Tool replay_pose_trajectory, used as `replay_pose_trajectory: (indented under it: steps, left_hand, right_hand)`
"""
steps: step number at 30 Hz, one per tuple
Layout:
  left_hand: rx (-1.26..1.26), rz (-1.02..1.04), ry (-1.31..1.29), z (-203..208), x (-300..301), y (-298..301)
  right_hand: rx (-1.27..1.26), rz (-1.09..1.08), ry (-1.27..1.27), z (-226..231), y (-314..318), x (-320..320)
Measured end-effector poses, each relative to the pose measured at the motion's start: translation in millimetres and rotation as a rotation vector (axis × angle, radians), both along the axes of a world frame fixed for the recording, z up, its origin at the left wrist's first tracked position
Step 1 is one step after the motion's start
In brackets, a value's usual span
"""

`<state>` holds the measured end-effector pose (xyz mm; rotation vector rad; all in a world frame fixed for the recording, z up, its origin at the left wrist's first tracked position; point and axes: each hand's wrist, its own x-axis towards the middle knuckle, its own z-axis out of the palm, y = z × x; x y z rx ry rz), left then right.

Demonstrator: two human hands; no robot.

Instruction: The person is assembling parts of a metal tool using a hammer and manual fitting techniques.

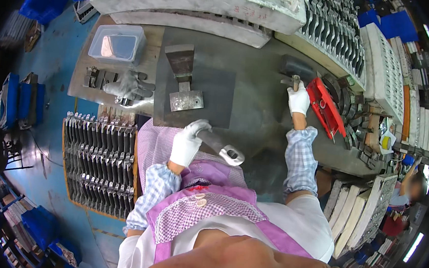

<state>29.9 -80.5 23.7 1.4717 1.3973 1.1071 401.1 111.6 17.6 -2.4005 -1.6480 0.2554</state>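
Observation:
My left hand (188, 141), in a white glove, is closed around the dark end of a flat metal part (219, 147). The part's bright end has an oval hole and points right, above my lap at the table's near edge. My right hand (298, 99), also gloved, reaches far to the right. Its fingers are closed around a small tool with a brownish metal end (295, 82), whose exact kind I cannot make out. Beside that hand lies an open red plastic case (326, 107). A metal fixture (183, 80) with a drilled plate stands on the dark mat (219, 96).
A clear plastic box (115, 42), grey gloves (131, 87) and small metal blocks sit at the left. Below them stands a rack (101, 160) of dark metal parts. Pale stacked trays (200, 2) line the back, with another full rack (330, 32) at the right.

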Motion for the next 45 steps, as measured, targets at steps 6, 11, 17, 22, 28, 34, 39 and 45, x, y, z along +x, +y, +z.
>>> replay_pose_trajectory:
  steps: [6, 11, 17, 22, 28, 34, 39, 45]
  left_hand:
    - [-0.338, 0.036, -0.269, -15.7, -6.9, -16.3]
    - [-0.364, 0.098, -0.398, -37.5, -11.5, -26.3]
    - [-0.291, 0.050, -0.250, -24.0, 2.4, -23.4]
    - [-0.221, 0.017, 0.044, -10.9, 8.7, -32.4]
    - [-0.184, -0.065, 0.010, -23.4, 14.4, -23.5]
    - [-0.205, 0.033, 0.182, 15.4, -2.7, -13.9]
    - [-0.169, -0.228, 0.502, 11.4, -11.8, 10.8]
    - [-0.517, 0.504, -0.432, 7.4, -63.6, -22.7]
  right_hand:
    - [-0.029, 0.548, 0.004, 27.2, 13.3, 6.1]
    - [-0.095, 0.915, -0.252, 67.0, 44.5, -17.5]
    - [-0.141, 1.008, -0.214, 61.3, 123.6, 28.1]
    - [-0.155, 0.953, -0.352, 66.1, 141.5, 57.6]
    - [-0.047, 0.677, -0.569, 73.7, 132.7, 107.7]
    - [-0.253, 0.789, 0.839, 105.7, -28.1, -100.4]
    - [-0.308, 0.779, 1.237, 35.5, -132.8, -209.1]
    - [0.152, 1.027, 0.611, 54.8, -83.9, -265.8]
